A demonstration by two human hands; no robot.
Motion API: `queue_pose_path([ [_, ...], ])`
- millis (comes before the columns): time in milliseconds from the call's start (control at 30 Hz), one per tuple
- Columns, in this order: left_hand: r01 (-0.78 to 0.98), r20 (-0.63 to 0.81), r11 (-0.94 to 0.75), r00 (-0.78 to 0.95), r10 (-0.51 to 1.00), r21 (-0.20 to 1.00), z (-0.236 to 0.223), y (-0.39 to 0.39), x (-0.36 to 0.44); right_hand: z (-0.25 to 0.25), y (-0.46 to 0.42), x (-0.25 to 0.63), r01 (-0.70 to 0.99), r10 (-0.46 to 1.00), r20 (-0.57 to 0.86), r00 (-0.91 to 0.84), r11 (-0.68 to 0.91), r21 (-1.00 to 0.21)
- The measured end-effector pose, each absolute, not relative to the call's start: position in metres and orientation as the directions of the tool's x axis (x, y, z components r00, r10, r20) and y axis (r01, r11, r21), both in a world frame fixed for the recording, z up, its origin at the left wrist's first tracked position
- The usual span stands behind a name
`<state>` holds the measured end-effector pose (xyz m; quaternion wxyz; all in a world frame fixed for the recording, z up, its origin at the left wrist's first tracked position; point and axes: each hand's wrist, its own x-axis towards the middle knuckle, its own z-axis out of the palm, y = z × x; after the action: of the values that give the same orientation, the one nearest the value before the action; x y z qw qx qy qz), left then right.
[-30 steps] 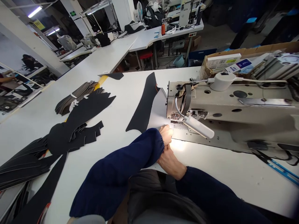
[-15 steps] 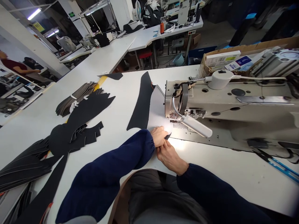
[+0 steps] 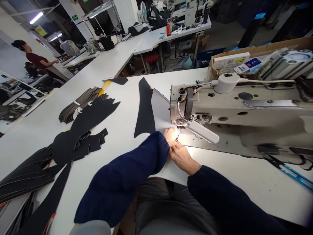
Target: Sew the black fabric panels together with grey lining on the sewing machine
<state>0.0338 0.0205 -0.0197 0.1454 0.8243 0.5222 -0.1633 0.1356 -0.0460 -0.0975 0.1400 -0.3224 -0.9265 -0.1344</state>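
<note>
Head view: your left hand [image 3: 170,137] lies flat-fingered on the near edge of the pale grey panel [image 3: 160,109], its fingers closed together, pinning that edge down just before the presser foot [image 3: 180,123] of the sewing machine [image 3: 234,111]. Your right hand [image 3: 183,158] sits right behind it, fingertips pressed up against the left hand; you cannot tell whether they also pinch the panel, because the left hand and cuff hide the contact. The panel's far end fans out beyond your fingers, with the black cut piece [image 3: 144,111] lying alongside it on the left, and the seam under the foot is too hidden to make out. Past your left sleeve, on the white table [image 3: 117,182], sit black cut stacks [image 3: 85,124] and a grey-brown bundle [image 3: 78,104]. Beyond your fingers to the right, a gooseneck lamp [image 3: 202,132] lights the work, and a cardboard box [image 3: 232,62] sits behind the machine. Far left, a person in a dark red top [image 3: 36,58] stands near more tables.
</note>
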Motion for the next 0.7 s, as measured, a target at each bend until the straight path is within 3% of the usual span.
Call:
queue_pose_path([
  [133, 0.916, -0.424, -0.396, 0.383, 0.821, 0.061, -0.018, 0.024, 0.037, -0.096, -0.049, 0.136, 0.631, 0.555, 0.351, -0.754, 0.76, 0.153],
  [300, 0.928, -0.32, -0.357, 0.373, 0.871, 0.11, -0.015, -0.002, 0.016, -0.099, -0.056, 0.142, 0.63, 0.526, 0.414, -0.743, 0.759, 0.166],
  [467, 0.922, -0.397, -0.382, 0.373, 0.839, 0.058, -0.012, -0.026, 0.002, -0.103, -0.06, 0.142, 0.643, 0.506, 0.469, -0.723, 0.742, 0.191],
  [700, 0.897, -0.306, -0.442, 0.422, 0.854, 0.004, -0.024, -0.024, 0.012, -0.096, -0.046, 0.147, 0.692, 0.582, 0.437, -0.686, 0.707, 0.145],
])
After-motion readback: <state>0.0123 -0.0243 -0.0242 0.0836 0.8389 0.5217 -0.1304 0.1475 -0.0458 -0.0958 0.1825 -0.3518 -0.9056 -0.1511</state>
